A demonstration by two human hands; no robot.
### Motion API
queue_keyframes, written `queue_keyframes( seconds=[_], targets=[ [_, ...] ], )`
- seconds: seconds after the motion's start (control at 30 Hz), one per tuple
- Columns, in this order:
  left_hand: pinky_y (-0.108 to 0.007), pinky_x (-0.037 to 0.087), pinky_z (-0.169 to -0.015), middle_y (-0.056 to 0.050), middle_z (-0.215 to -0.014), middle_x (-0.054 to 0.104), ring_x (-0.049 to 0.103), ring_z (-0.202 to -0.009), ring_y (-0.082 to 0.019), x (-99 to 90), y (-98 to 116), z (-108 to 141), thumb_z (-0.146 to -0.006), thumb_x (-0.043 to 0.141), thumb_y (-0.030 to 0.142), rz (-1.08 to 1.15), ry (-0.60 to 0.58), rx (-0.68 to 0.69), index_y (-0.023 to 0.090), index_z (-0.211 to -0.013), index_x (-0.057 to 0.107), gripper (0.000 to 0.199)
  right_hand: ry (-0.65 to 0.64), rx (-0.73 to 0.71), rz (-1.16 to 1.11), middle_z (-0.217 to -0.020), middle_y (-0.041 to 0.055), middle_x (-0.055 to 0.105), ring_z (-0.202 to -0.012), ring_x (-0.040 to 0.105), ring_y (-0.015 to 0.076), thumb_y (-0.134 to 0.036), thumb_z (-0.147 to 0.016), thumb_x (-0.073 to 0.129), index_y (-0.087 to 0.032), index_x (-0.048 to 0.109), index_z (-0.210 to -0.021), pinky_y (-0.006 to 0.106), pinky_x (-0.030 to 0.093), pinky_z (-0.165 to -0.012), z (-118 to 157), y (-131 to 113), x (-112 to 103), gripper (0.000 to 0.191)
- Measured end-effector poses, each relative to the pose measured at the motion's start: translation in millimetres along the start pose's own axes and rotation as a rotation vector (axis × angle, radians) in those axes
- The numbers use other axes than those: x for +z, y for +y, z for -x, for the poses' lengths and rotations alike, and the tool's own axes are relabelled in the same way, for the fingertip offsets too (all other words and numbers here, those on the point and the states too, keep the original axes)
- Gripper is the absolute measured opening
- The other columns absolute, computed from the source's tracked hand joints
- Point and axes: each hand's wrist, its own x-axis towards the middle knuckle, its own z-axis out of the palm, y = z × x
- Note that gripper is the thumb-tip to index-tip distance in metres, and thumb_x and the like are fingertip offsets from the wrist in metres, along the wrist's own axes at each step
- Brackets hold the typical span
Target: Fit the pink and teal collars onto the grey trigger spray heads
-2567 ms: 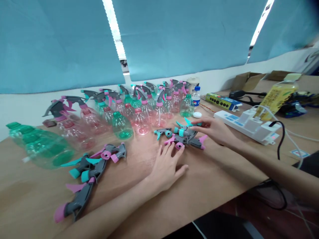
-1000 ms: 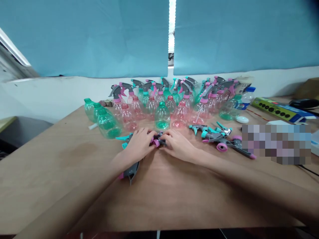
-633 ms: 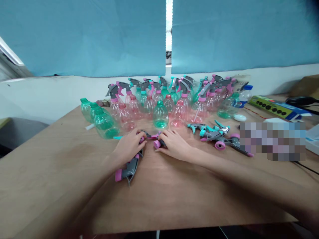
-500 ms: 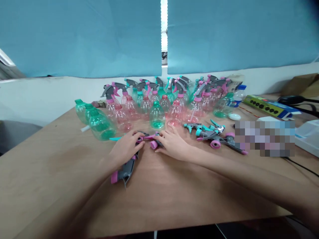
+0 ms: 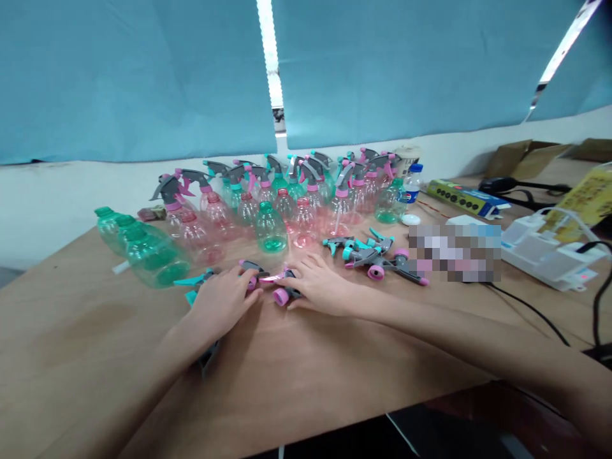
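Observation:
My left hand point(image 5: 225, 297) is on the table with its fingers curled round a grey and pink trigger spray head point(image 5: 251, 282). Beside it, my right hand point(image 5: 318, 285) covers another grey spray head with a pink collar point(image 5: 281, 296), thumb and fingers closing on its body. A turquoise-trimmed spray head point(image 5: 194, 280) pokes out past my left hand, and a grey one point(image 5: 208, 358) lies mostly hidden under my left wrist. Just behind the hands stand an uncapped green bottle point(image 5: 271, 229) and an uncapped pink bottle point(image 5: 305, 223).
Rows of bottles with spray heads point(image 5: 342, 197) stand at the back. Green bottles point(image 5: 155, 255) are grouped at left. Loose spray heads point(image 5: 375, 258) lie to the right, near a white lid point(image 5: 410, 220), a Pepsi bottle point(image 5: 412, 185), a power-strip box point(image 5: 461, 197) and a cable point(image 5: 530, 312).
The view has swung right, so everything sits further left. My left hand has drawn slightly away from my right and now hides more of the near spray head. My right hand keeps its hold.

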Motion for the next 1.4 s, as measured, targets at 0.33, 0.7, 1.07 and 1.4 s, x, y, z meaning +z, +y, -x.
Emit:
queue_keyframes(
  seconds=[0.33,0.7,1.07,1.4],
  targets=[
    [-0.034,0.047,-0.082,-0.005,-0.101,0.061,0.059,-0.095,-0.021,-27.2,46,10,-0.094,0.039,0.029,0.442,0.333,0.174,0.021,-0.101,0.059,0.023,0.109,0.068,-0.326,-0.116,0.0109,0.058,-0.108,0.054,0.0234,-0.033,-0.083,0.064,-0.017,0.061,-0.106,0.039,0.046,-0.092,11,16,-7,0.028],
    [-0.031,0.053,-0.073,-0.004,-0.109,0.055,0.059,-0.092,-0.017,25.5,99,-8,-0.088,0.055,0.021,1.052,0.404,0.121,0.023,-0.113,0.046,0.027,0.316,0.275,-0.586,-0.116,0.0093,0.055,-0.112,0.054,0.0225,-0.025,-0.081,0.066,-0.020,0.063,-0.100,0.042,0.044,-0.097,65,28,-18,0.020],
    [-0.033,0.054,-0.071,-0.009,-0.111,0.050,0.060,-0.083,-0.016,33.5,102,-9,-0.084,0.056,0.021,0.791,0.448,0.238,0.021,-0.107,0.056,0.023,0.263,0.212,-0.602,-0.128,0.0115,0.048,-0.122,0.047,0.0246,-0.020,-0.081,0.064,-0.021,0.060,-0.102,0.042,0.043,-0.099,75,28,-2,0.021],
    [-0.034,0.054,-0.070,-0.009,-0.103,0.055,0.059,-0.083,-0.019,33.2,100,-10,-0.085,0.055,0.022,0.673,0.530,0.292,0.020,-0.104,0.059,0.020,0.196,0.199,-0.566,-0.130,0.0129,0.047,-0.121,0.047,0.0229,-0.026,-0.087,0.059,-0.018,0.059,-0.105,0.039,0.044,-0.099,79,30,0,0.020]
  ],
)
